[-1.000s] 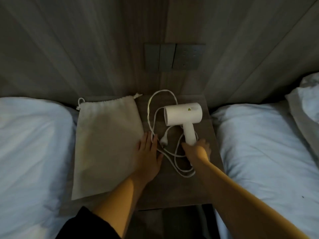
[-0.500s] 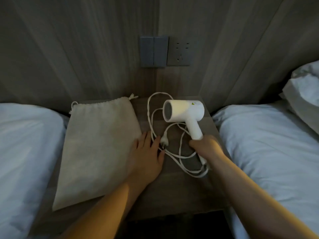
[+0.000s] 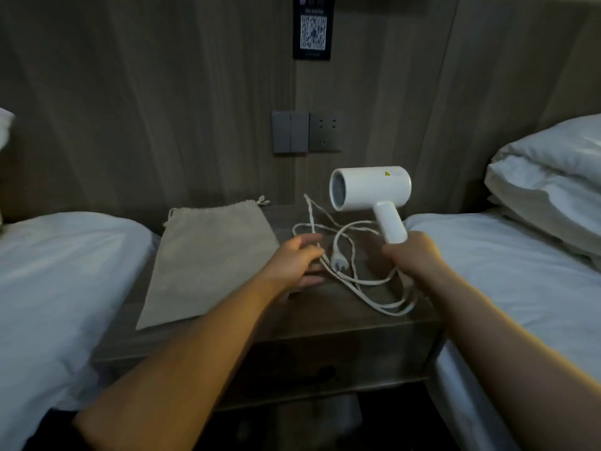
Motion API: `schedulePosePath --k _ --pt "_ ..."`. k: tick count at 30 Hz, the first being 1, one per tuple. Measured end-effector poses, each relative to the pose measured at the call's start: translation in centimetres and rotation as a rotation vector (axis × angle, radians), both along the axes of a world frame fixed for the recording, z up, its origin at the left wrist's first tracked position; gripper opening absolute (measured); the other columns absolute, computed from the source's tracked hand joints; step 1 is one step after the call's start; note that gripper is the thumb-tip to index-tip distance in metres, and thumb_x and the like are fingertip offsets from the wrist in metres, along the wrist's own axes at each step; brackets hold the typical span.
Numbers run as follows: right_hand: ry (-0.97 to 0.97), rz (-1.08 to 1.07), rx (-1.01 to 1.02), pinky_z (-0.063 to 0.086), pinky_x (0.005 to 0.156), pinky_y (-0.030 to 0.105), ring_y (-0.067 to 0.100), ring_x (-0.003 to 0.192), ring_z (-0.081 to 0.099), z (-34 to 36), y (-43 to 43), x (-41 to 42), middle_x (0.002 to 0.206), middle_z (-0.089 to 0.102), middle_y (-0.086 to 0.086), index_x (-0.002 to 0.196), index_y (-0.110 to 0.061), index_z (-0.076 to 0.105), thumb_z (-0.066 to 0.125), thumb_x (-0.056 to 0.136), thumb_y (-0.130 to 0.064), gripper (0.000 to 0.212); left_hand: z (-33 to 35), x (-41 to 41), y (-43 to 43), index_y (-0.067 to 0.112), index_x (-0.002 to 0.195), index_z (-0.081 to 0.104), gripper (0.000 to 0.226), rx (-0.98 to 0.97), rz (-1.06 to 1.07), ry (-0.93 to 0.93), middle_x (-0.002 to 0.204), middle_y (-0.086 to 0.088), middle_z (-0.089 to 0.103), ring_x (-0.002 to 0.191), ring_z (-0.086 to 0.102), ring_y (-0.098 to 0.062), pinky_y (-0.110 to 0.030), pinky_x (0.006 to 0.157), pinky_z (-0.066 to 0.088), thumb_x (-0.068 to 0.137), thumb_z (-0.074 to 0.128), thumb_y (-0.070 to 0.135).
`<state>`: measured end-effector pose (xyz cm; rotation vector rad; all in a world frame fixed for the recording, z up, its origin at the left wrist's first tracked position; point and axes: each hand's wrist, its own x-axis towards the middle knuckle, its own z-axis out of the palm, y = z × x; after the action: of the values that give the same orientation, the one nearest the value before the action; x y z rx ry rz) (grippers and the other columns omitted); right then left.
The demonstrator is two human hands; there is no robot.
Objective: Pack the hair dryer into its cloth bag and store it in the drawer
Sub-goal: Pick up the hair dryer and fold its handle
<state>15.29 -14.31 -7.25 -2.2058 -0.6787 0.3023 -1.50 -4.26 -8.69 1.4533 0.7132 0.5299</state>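
My right hand grips the handle of the white hair dryer and holds it upright above the wooden nightstand, nozzle pointing left. Its white cord trails down in loose loops onto the nightstand, with the plug lying among them. My left hand hovers low at the cord's left side, fingers fairly straight and touching the cord. The beige drawstring cloth bag lies flat on the nightstand's left half, mouth toward the wall. The drawer front below is closed.
White-sheeted beds flank the nightstand, one on the left and one on the right with stacked pillows. Behind is a wood-panelled wall with switches and a socket and a QR sign.
My right hand has lifted the hair dryer off the nightstand, dragging the cord up. My left hand rose from lying flat on the surface and shifted onto the cord. The camera tilted up.
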Motion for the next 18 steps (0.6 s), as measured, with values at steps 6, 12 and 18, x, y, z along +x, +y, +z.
schedulePosePath --k 6,12,18 --pt "0.001 -0.03 0.106 0.04 0.065 0.032 0.029 0.08 0.055 1.6 -8.9 -3.1 0.092 0.058 0.012 0.114 0.0 0.059 0.069 0.074 -0.019 0.046 0.8 -4.9 -7.5 0.029 0.127 0.036 0.034 -0.092 -0.156 0.13 0.114 -0.01 0.064 0.089 0.067 -0.027 -0.039 0.076 0.053 0.097 0.043 0.017" --pt "-0.256 0.2 -0.044 0.044 0.06 0.031 0.027 0.07 0.057 5.5 -16.8 -6.5 0.081 0.06 0.009 0.101 -0.007 0.062 0.067 0.071 -0.012 0.031 3.7 -8.9 -10.9 0.013 0.12 0.049 0.027 0.138 0.196 0.107 0.095 -0.011 0.063 0.074 0.061 -0.021 -0.031 0.065 0.046 0.097 0.041 0.025" --pt "-0.57 0.559 -0.304 0.052 0.071 0.035 0.018 0.08 0.059 8.1 -20.1 -10.1 0.093 0.063 0.0 0.101 -0.022 0.06 0.074 0.067 -0.024 0.037 7.8 -11.4 -15.7 0.02 0.127 0.045 0.044 0.008 -0.133 -0.034 0.107 -0.005 0.064 0.093 0.063 -0.018 -0.033 0.077 0.052 0.09 0.051 0.043"
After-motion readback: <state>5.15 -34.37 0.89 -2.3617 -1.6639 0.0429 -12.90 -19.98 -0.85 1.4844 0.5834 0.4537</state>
